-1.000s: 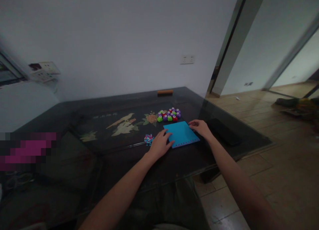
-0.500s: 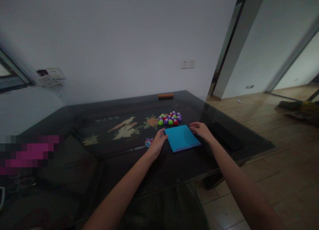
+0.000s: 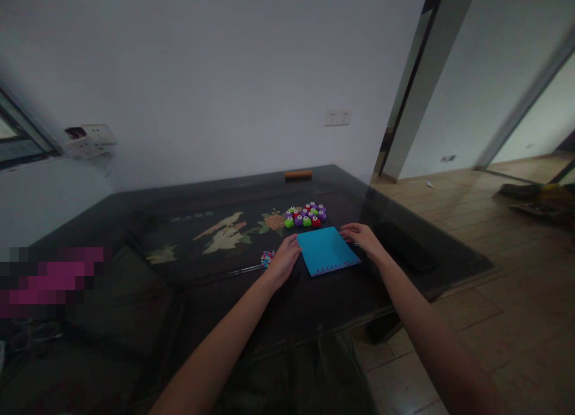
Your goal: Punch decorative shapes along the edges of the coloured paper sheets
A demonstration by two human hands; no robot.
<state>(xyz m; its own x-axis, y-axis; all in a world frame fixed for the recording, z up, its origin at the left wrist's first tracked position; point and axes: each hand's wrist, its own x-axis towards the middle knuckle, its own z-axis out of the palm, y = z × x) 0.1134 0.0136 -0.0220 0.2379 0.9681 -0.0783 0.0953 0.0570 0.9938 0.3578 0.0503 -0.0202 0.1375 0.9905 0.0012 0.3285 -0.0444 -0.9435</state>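
A flat blue square board [image 3: 327,251] lies on the dark table, with a row of small dark marks along its near edge. My left hand [image 3: 284,260] rests at the board's left edge, fingers stretched forward and the thumb close to the edge. On the opposite side, my right hand [image 3: 363,240] is at the upper right edge with its fingers loosely bent and apart. Just beyond the board sits a cluster of red, green and purple pieces with eye-like tops [image 3: 305,216]. A small heap of multicoloured bits [image 3: 268,259] lies beside my left hand, partly hidden by it.
The dark table [image 3: 251,319] has a bird-and-flower picture [image 3: 224,235] on its top. An orange-brown cylinder [image 3: 298,175] lies near the wall. A black flat object [image 3: 404,247] is right of my right hand. Wall sockets [image 3: 336,118] are above the table.
Almost nothing differs; the view has shifted very slightly. Both hands stay at the sides of the blue board.
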